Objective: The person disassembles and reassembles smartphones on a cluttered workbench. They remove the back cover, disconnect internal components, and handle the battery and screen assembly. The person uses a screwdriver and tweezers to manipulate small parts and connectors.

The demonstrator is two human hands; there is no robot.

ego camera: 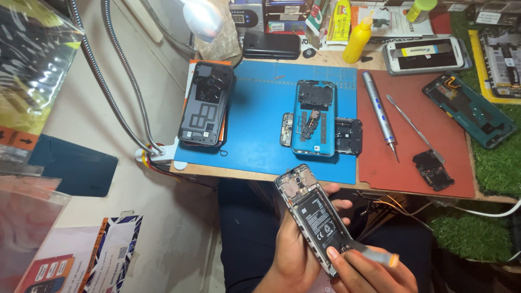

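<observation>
While the left hand (pixel 296 247) cradles an opened phone (pixel 313 217) from below, fingers curled around its edges and fingertips showing along its right side, the right hand (pixel 369 271) pinches a flat pry tool (pixel 369 252) whose tip lies against the lower part of the phone's black battery. The phone is held tilted in the air below the near edge of the tabletop (pixel 244 172), over the person's lap, its back cover off and its circuit board exposed at the top. On the blue mat (pixel 260 108) lie a dark back cover (pixel 206 103) at the left and a light-blue phone frame (pixel 313 116) in the middle, with small boards just beside it on either side. On the red mat (pixel 412 163) to the right rest a grey electric screwdriver (pixel 380 111), a thin metal spudger (pixel 415 129) and a small dark board piece (pixel 433 170). Farther back stand a yellow bottle (pixel 358 38) and a white phone (pixel 426 54) lying face up, and another opened dark phone (pixel 469 108) lies on the green turf at the right.
</observation>
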